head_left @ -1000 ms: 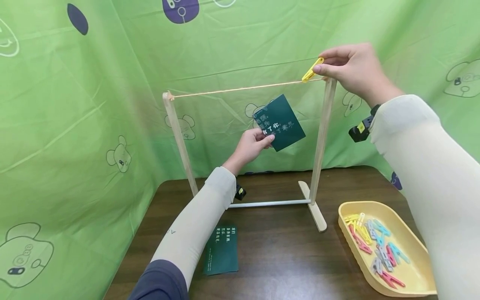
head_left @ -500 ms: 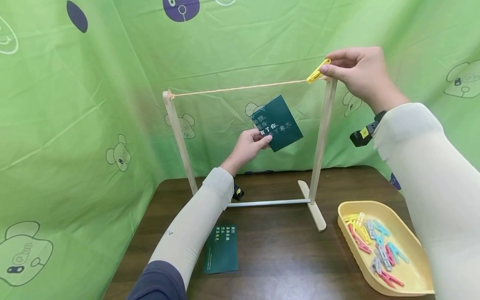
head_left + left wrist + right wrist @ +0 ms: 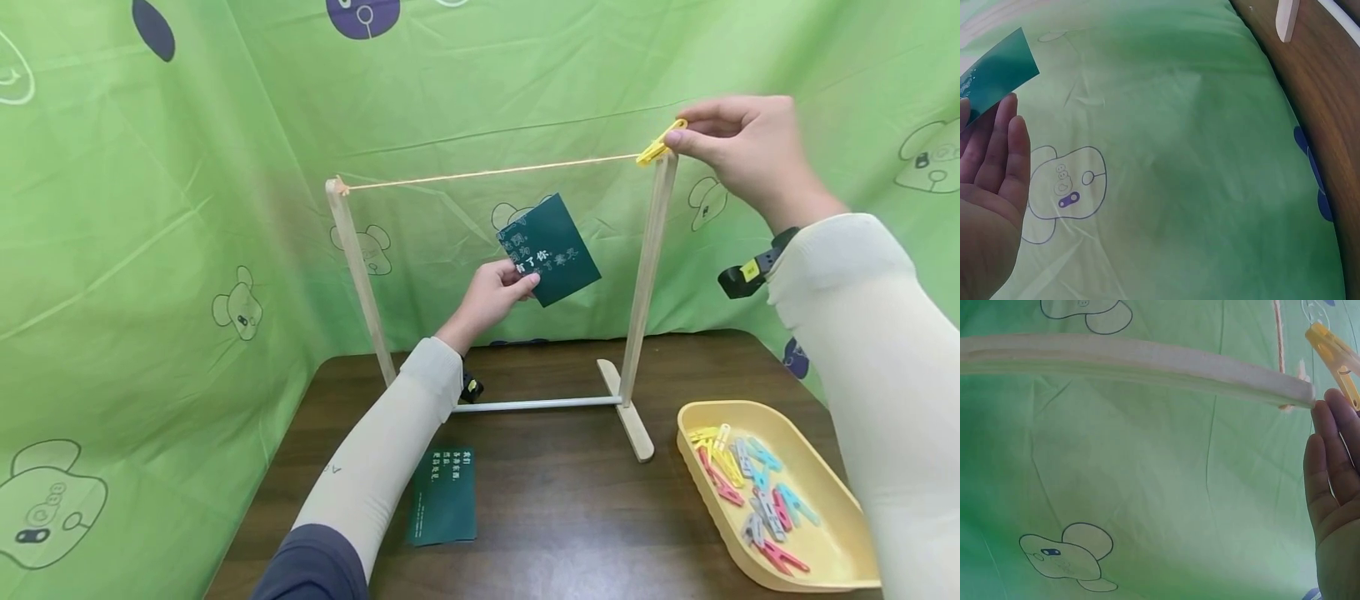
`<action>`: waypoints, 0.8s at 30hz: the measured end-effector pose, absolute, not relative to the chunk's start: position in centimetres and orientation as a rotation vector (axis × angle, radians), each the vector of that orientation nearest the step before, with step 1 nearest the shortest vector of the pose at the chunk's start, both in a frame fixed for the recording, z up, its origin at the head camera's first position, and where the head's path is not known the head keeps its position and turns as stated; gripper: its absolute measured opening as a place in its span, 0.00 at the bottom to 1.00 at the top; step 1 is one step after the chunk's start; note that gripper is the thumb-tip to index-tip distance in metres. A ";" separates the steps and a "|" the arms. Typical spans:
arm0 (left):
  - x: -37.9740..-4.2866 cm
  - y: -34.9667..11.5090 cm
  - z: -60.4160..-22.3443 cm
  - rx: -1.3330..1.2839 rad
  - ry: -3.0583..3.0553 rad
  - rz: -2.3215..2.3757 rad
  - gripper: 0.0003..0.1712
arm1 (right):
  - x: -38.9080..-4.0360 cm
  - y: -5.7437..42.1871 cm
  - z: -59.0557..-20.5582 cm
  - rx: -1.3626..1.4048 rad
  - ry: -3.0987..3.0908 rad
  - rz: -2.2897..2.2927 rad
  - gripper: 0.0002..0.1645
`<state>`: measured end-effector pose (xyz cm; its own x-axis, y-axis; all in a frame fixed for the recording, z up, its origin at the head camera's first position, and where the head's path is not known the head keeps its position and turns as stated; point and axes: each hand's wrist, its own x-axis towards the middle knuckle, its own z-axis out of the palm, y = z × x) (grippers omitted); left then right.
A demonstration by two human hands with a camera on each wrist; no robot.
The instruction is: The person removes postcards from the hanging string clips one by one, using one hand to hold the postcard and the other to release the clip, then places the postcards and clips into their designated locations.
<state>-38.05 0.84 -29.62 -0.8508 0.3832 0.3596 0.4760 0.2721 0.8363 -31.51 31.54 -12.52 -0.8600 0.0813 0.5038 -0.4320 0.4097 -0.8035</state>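
Note:
My left hand point(image 3: 491, 296) pinches a dark green square card point(image 3: 558, 254) by its lower left corner, thumb in front. The card, printed with white characters, is tilted and hangs below the orange string point(image 3: 480, 173). At the top of the right wooden post point(image 3: 647, 267), my right hand point(image 3: 753, 150) pinches a yellow clothespin point(image 3: 654, 150) between thumb and fingers. The clothespin's tip overlaps the string's right end in the head view. In the right wrist view the clothespin point(image 3: 1335, 359) shows beyond the post's end, near the string.
A yellow tray point(image 3: 832, 550) of several coloured clothespins stands at the right on the brown table point(image 3: 555, 500). More green cards point(image 3: 446, 500) lie stacked near the left forearm. A white bar point(image 3: 547, 405) joins the posts low down. Green patterned cloth point(image 3: 225, 250) hangs behind.
My right hand has moved right with the clothespin, from left of the right post to its top. My left hand and the card have shifted slightly left and down.

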 end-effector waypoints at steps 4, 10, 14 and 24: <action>-38.0 0.6 -29.8 -0.818 -2.437 -1.649 0.12 | -31.2 31.9 -12.7 0.280 -2.205 1.448 0.17; -38.0 0.1 -30.3 -0.821 -2.439 -1.650 0.12 | -30.7 32.6 -12.9 0.253 -2.215 1.452 0.16; -37.9 -0.4 -30.6 -0.812 -2.441 -1.653 0.13 | -30.4 33.2 -13.3 0.232 -2.235 1.421 0.16; -37.8 -1.7 -31.5 -0.764 -2.470 -1.617 0.14 | -29.9 33.9 -13.9 0.193 -2.257 1.414 0.18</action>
